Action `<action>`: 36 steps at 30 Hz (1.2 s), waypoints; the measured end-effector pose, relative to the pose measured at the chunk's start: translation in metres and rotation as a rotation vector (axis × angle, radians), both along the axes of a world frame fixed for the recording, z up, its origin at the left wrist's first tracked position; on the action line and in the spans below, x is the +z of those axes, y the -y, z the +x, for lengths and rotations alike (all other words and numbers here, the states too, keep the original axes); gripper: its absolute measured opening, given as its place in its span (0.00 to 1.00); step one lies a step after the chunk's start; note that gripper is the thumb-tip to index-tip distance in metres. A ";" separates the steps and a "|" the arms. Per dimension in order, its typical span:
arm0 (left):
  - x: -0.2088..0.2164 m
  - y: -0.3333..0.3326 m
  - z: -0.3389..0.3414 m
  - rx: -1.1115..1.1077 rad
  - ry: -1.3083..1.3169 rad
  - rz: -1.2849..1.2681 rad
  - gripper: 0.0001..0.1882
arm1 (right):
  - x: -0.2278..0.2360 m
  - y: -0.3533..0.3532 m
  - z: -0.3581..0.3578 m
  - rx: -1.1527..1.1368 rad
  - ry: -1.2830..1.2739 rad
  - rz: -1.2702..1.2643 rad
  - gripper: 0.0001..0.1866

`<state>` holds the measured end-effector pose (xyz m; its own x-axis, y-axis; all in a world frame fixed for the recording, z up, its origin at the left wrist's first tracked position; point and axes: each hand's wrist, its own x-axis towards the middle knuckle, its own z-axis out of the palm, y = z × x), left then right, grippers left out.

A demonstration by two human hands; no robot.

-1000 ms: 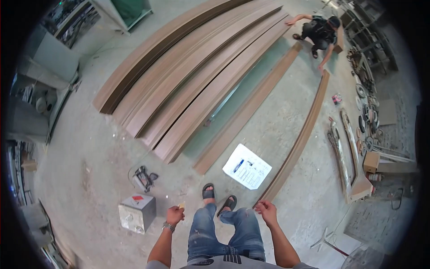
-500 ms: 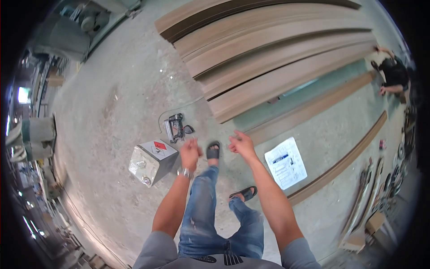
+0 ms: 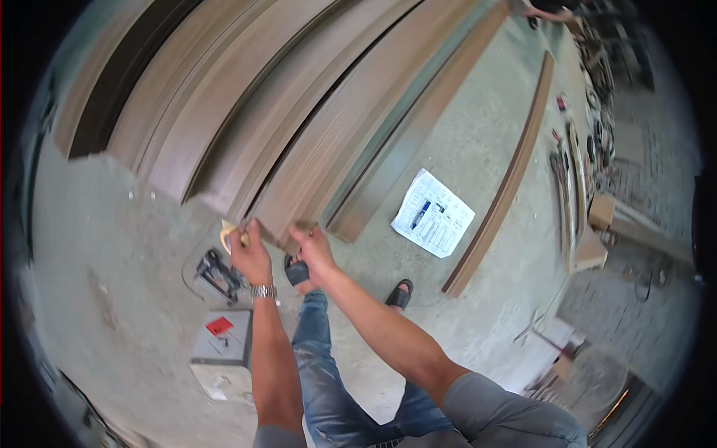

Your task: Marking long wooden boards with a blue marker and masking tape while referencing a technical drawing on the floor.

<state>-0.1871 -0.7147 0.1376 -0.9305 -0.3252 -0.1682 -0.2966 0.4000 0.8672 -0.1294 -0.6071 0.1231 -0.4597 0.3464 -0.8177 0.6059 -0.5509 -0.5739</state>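
Observation:
Both my hands are at the near end of a long brown wood-grain panel (image 3: 328,160). My left hand (image 3: 251,255), with a metal watch on its wrist, is closed at the panel's left corner. A small pale yellow piece (image 3: 226,234) shows beside its fingers; its kind is unclear. My right hand (image 3: 314,250) grips the right corner of the same end, thumb on top and fingertips partly hidden. A black nail gun (image 3: 219,275) lies on the floor left of my left hand.
More long panels (image 3: 216,97) lie side by side to the left. A narrow brown strip (image 3: 504,190) and a marked paper sheet with a pen (image 3: 433,213) lie on the right. A square metal can (image 3: 224,343) stands near my left forearm. Another person's hand (image 3: 549,13) is at the far end.
My view has turned and moved closer to the panels. My hands, earlier in the air above the floor, have come to the end of one panel and closed on it.

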 end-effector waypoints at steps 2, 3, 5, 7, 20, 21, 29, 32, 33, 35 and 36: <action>-0.011 0.022 0.003 -0.073 0.069 -0.115 0.18 | 0.011 0.013 -0.003 -0.092 -0.037 0.010 0.29; -0.008 0.022 0.005 -0.095 0.100 -0.108 0.19 | 0.012 0.011 0.000 -0.066 0.003 0.032 0.29; 0.008 0.007 0.009 -0.138 0.100 -0.073 0.19 | 0.013 0.004 0.009 -0.107 0.065 0.134 0.28; 0.009 -0.013 0.030 -0.181 0.053 -0.079 0.20 | 0.004 -0.013 0.034 -0.149 0.067 0.231 0.29; 0.083 -0.065 0.169 -0.319 0.580 0.498 0.22 | 0.095 -0.116 0.212 -0.270 -0.143 -0.089 0.26; 0.086 -0.072 0.183 -0.325 0.563 0.482 0.22 | 0.093 -0.127 0.231 -0.290 -0.172 -0.022 0.25; 0.128 -0.182 0.338 -0.630 0.875 0.388 0.19 | 0.094 -0.230 0.426 -0.210 -0.133 0.185 0.24; 0.134 -0.209 0.390 -0.587 0.995 0.419 0.13 | 0.104 -0.270 0.491 0.143 0.035 0.244 0.22; 0.125 -0.222 0.404 -0.761 0.996 0.473 0.11 | 0.109 -0.295 0.510 0.055 -0.007 0.179 0.22; 0.123 -0.279 0.442 -0.585 1.119 0.473 0.10 | 0.108 -0.342 0.549 -0.009 -0.031 0.199 0.22; 0.117 -0.294 0.461 -0.613 1.129 0.459 0.10 | 0.108 -0.357 0.568 0.028 -0.019 0.267 0.23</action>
<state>0.2735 -0.4208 0.2543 -0.1888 0.3770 -0.9068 -0.8070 0.4666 0.3620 0.4385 -0.2498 0.2311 -0.4867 0.5354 -0.6903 0.6067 -0.3615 -0.7080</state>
